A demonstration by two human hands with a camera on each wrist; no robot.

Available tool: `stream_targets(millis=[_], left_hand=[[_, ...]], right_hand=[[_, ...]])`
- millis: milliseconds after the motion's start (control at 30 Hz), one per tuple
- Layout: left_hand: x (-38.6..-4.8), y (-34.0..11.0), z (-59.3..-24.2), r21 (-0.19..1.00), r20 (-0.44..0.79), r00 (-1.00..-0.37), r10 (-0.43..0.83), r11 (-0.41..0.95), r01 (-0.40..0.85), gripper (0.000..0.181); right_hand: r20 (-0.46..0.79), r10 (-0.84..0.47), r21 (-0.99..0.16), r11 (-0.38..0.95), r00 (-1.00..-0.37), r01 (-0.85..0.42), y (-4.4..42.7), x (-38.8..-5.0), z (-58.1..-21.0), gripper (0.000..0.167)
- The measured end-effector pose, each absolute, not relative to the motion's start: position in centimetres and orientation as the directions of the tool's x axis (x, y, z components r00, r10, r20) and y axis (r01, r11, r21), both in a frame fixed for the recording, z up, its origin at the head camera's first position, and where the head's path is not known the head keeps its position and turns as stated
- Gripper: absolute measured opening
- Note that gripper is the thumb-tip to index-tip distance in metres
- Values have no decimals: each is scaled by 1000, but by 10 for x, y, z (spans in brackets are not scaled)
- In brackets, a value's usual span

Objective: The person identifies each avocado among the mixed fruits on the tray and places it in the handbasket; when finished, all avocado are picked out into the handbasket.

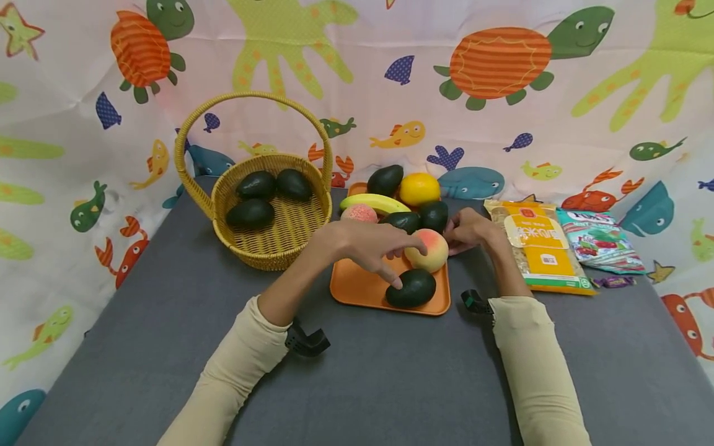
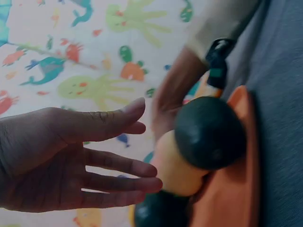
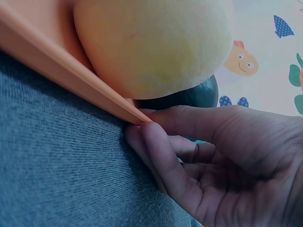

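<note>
An orange tray (image 1: 351, 286) holds a dark green avocado (image 1: 414, 290) at its front, a peach (image 1: 432, 253) behind it, and more fruit farther back. My left hand (image 1: 368, 243) hovers above the tray beside this avocado and peach. In the left wrist view, that hand (image 2: 61, 161) has its fingers extended, holding nothing, and the thumb is apart from the avocado (image 2: 210, 132). At the tray's right edge, my right hand (image 1: 467, 229) pinches the rim. The right wrist view shows its thumb and fingers (image 3: 163, 151) on the tray rim (image 3: 80, 78), just beneath the peach (image 3: 156, 47).
A wicker basket (image 1: 268, 263) with a tall handle stands left, holding three avocados (image 1: 251, 214). On the tray are a banana (image 1: 376, 202), a pink round fruit (image 1: 359, 214), an orange (image 1: 419, 189) and more avocados. Right lie a yellow bag (image 1: 535, 248), a teal bag (image 1: 599, 241) and a purple-wrapped candy (image 1: 613, 282).
</note>
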State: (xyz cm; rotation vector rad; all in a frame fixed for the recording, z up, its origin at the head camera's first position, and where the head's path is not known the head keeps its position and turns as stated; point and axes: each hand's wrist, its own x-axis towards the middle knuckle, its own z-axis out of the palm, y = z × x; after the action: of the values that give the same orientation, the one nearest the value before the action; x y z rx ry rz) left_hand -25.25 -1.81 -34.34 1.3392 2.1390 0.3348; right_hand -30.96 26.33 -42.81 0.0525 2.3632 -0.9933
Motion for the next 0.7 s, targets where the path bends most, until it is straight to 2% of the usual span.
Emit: stream_targets(millis=[167, 467, 700], left_hand=[[-247, -1, -353, 451, -365, -286, 886, 437, 778, 68], [-240, 11, -367, 389, -409, -321, 854, 481, 786, 62], [-238, 17, -369, 353, -463, -353, 813, 534, 768, 81]], right_hand=[[-527, -175, -645, 719, -832, 257, 265, -310, -427, 17], [-492, -187, -653, 725, -850, 219, 262, -311, -431, 12], [-512, -187, -650, 722, -838, 236, 261, -310, -428, 12]])
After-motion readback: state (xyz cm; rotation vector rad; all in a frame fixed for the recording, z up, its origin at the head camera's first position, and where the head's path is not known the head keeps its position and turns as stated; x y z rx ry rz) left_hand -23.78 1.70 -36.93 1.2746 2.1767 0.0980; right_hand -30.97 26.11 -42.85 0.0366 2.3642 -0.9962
